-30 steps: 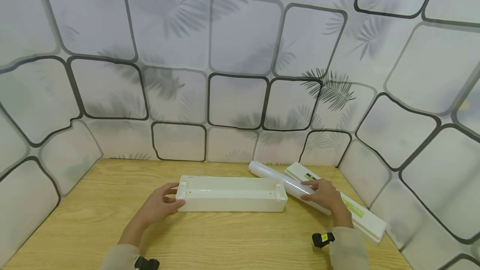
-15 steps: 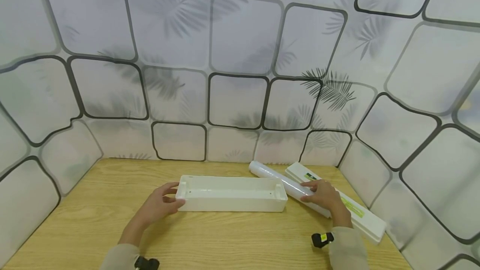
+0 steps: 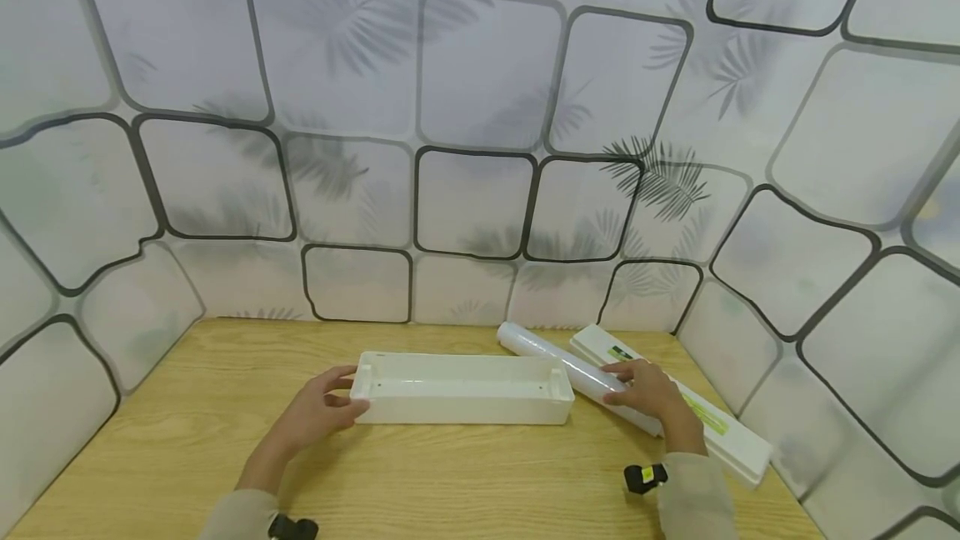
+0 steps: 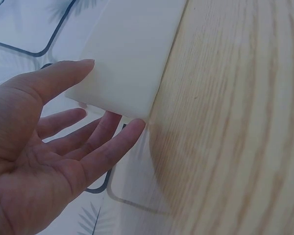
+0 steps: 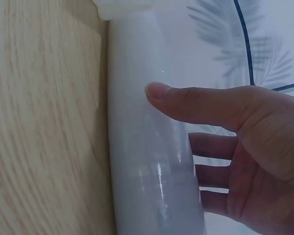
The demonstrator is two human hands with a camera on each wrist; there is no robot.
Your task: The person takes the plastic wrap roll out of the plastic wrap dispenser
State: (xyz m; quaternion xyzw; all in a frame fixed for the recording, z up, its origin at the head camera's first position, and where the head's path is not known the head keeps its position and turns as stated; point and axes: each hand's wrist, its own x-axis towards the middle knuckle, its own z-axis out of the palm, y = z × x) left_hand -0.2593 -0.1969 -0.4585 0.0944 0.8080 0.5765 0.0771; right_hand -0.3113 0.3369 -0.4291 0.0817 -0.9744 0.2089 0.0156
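A long, open white plastic box [image 3: 468, 408] stands on the wooden table, its hollow inside facing up. My left hand [image 3: 318, 411] holds its left end, the thumb on the front wall and the fingers around the end wall. In the left wrist view the thumb [image 4: 71, 74] lies against the white side, and the fingertips reach the end edge. A roll of plastic film [image 3: 555, 354] lies slanted at the box's right end. My right hand [image 3: 648, 397] grips the roll near its front end. The thumb [image 5: 181, 103] rests along one side, with the fingers partly hidden behind it.
Beyond the roll, a long white lid-like piece [image 3: 731, 440] with green labels lies slanted on the table [image 3: 450, 482], partly behind my right hand. Patterned curtain-like walls [image 3: 472, 198] enclose the table at the back and both sides.
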